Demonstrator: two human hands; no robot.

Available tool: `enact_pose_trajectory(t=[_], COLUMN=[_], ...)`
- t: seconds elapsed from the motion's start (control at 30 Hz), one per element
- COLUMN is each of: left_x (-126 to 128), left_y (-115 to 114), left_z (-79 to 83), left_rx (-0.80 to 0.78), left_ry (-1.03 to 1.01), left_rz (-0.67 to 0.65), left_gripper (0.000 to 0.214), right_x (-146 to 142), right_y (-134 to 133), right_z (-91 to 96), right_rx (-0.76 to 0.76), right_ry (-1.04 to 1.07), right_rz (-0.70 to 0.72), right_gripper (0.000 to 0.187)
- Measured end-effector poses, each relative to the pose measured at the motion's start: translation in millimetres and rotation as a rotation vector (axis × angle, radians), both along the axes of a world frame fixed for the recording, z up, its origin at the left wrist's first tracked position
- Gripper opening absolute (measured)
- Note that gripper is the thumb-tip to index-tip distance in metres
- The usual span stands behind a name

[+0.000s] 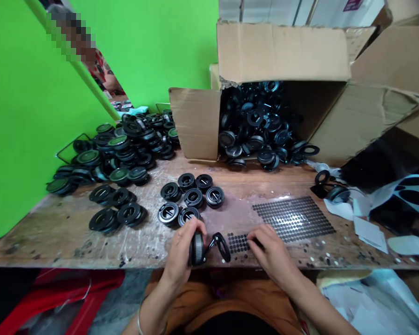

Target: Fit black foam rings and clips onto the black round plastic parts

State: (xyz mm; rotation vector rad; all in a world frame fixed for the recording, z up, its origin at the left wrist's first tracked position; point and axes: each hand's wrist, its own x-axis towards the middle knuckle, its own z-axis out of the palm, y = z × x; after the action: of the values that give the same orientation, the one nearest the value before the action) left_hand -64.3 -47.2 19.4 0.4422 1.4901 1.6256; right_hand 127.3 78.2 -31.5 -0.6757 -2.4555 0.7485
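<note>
My left hand is closed round a black round part with a hinged ring swung open to its right, held at the table's near edge. My right hand rests on the table with fingertips pinched over a small sheet of black dots; whether it holds a dot I cannot make out. A larger sheet of black dots lies just beyond it. Several finished-looking black round parts lie grouped ahead of my left hand.
A tipped cardboard box spills black parts at the back. A large heap of parts lies at back left by a green wall. Paper scraps lie right. A red stool stands below left. Another person is behind the partition.
</note>
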Motion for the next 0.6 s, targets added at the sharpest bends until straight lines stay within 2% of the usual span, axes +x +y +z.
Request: enact_pose_trajectory(t=[0.1, 0.23, 0.43, 0.6], left_x=[0.1, -1.3, -4.5, -4.9], left_y=[-2.8, -7.5, -7.9, -4.9], left_z=[-5.6, -8.9, -9.8, -14.0], left_rx=[-0.094, -0.073, -0.007, 0.042], left_ry=[0.041, -0.016, -0.098, -0.062], left_rz=[0.034, 0.109, 0.190, 0.278], left_gripper=[0.047, 0.048, 0.047, 0.045], right_x=[-27.0, -44.9, -57.8, -54.9], right_y=[-4.7, 0.3, 7.0, 1.5], right_z=[2.4, 3.1, 4.0, 4.6], right_rx=[0.000, 0.031, 0.034, 0.110], right_ry=[-0.078, -0.225, -0.372, -0.336], right_rz=[0.043, 0.087, 0.183, 0.134], right_gripper=[0.013, 0.013, 0.014, 0.014])
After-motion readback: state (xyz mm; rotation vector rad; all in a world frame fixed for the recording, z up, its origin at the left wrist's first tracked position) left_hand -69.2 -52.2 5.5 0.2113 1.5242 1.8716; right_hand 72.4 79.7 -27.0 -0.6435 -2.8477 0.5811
